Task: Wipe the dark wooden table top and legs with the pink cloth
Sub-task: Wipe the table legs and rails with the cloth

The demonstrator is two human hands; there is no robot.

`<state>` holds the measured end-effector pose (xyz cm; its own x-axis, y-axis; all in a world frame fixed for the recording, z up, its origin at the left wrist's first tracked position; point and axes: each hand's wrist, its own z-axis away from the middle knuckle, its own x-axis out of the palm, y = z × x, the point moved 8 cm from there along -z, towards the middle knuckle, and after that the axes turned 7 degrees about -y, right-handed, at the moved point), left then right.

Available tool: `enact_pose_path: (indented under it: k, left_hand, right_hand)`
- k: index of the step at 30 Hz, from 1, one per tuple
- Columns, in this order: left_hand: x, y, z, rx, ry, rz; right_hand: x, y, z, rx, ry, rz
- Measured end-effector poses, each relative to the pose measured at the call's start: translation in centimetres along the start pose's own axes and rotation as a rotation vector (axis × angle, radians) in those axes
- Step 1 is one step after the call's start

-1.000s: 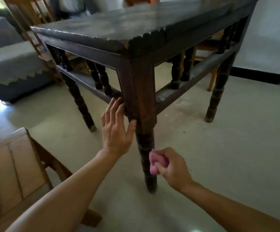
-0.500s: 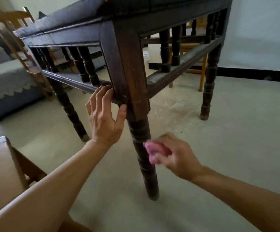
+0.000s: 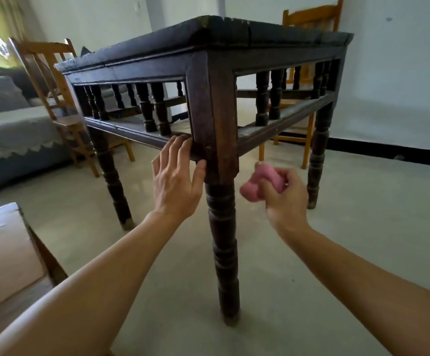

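Observation:
The dark wooden table (image 3: 213,98) stands right in front of me, seen from low down, its near corner leg (image 3: 222,240) running down the middle of the view. My left hand (image 3: 176,181) rests with fingers spread against the left side of that leg, at the joint with the lower rail. My right hand (image 3: 283,199) is closed around the bunched pink cloth (image 3: 262,182), held in the air just right of the leg and apart from it. The table top shows only as an edge.
Light wooden chairs stand behind the table at the left (image 3: 54,80) and at the back right (image 3: 309,29). A grey sofa (image 3: 8,129) with a lace-edged cover lies at far left. A wooden stool or chair seat (image 3: 5,255) is at my lower left. Pale floor all around.
My view has dropped lower, below the table top. My right hand with the pink cloth has come off the lower leg and moved up and to the right. My left hand stays on the leg.

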<state>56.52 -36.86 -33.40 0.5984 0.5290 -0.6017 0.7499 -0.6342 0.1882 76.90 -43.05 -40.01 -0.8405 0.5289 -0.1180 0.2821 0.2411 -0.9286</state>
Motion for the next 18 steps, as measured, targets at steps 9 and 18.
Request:
enact_pose_path:
  k: [9, 18]
  left_hand:
    - [2.5, -0.1, 5.6, -0.040, -0.148, 0.109]
    - [4.6, -0.1, 7.6, -0.037, -0.173, 0.191]
  right_hand:
    - [4.7, 7.9, 7.9, -0.027, -0.594, 0.344]
    - [5.3, 4.3, 6.4, -0.068, -0.285, 0.089]
